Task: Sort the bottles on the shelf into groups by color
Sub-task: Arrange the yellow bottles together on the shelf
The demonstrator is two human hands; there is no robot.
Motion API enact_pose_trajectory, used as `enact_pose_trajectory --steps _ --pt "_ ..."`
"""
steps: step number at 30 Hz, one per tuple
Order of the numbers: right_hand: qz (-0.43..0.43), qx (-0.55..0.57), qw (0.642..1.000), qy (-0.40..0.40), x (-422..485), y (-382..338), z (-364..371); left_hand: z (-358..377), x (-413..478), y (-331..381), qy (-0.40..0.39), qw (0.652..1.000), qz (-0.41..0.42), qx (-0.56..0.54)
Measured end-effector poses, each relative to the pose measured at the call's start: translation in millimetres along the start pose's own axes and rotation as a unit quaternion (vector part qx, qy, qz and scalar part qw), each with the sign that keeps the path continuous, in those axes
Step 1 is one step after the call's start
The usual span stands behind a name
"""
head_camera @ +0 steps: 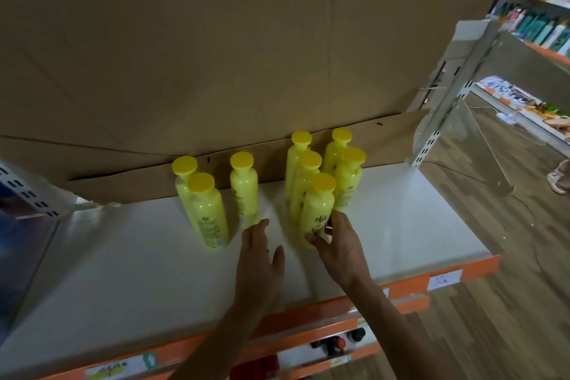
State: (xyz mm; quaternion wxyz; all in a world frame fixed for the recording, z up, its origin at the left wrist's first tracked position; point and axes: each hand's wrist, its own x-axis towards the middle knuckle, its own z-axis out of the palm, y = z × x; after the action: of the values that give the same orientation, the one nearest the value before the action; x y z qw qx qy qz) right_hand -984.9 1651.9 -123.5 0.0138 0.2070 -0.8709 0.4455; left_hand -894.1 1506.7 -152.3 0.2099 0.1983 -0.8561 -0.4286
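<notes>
Nearest me: the orange front edge (410, 287) of the white shelf (123, 271); both forearms reach in over it.

Left hand (259, 259): fingers straight and spread, holding nothing, low over the shelf; fingertips just beside the base of the lone bottle (245, 194); contact I cannot tell.

Right hand (342, 244): fingers and thumb curled round the lower body of the front bottle (317, 210); bottle upright; standing or just lifted, I cannot tell.

Behind it: the back four (347, 182), packed close, some touching; to the left, the left pair (209, 216). All eight are yellow with yellow caps, in two clusters with a gap between.

Risks, my judgement:
- the grip sits low on a tall, narrow bottle; a quick pull could tip its top back into the back four and topple them like skittles;
- the plastic looks smooth; the bottle may slip if lifted by the base alone;
- the flat left hand could clip the lone bottle if it sweeps sideways; that bottle would fall toward the left pair;
- farthest: the cardboard backing (216, 55) looks loose at its lower flap; bottles shoved hard against it may not be stopped squarely.
</notes>
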Motion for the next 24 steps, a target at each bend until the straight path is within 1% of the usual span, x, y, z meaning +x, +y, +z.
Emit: enact_pose_trajectory --steps 3,5,7,11,15,18,20,24 --pt "-0.012 0.003 1.000 -0.005 1.3 3.8 -0.1 -2.5 2.3 -6.5 0.028 0.998 -0.042 0.023" --pt "-0.018 0.003 1.000 -0.006 0.5 6.2 1.2 -2.6 3.9 -8.2 0.023 0.997 -0.070 0.037" --pt "-0.022 0.000 1.000 -0.009 0.3 8.2 2.0 -2.0 8.7 -5.6 0.018 0.996 -0.082 0.036" --pt "-0.028 -0.027 0.999 -0.017 -1.6 11.9 1.2 0.6 25.8 2.4 0.021 0.992 -0.122 -0.004" --pt "-0.019 -0.052 0.998 -0.026 -5.1 18.3 2.9 1.8 45.0 -2.1 0.062 0.987 -0.141 -0.053" --pt "-0.013 -0.069 0.997 -0.030 -4.0 21.9 5.8 3.5 53.8 1.2 0.091 0.977 -0.174 -0.082" --pt "-0.012 -0.076 0.997 -0.032 -2.2 23.3 7.0 4.1 52.9 2.7 0.101 0.977 -0.175 -0.069" --pt "-0.009 -0.082 0.996 -0.036 0.1 25.0 6.8 7.0 44.6 -1.7 0.099 0.984 -0.140 -0.050"
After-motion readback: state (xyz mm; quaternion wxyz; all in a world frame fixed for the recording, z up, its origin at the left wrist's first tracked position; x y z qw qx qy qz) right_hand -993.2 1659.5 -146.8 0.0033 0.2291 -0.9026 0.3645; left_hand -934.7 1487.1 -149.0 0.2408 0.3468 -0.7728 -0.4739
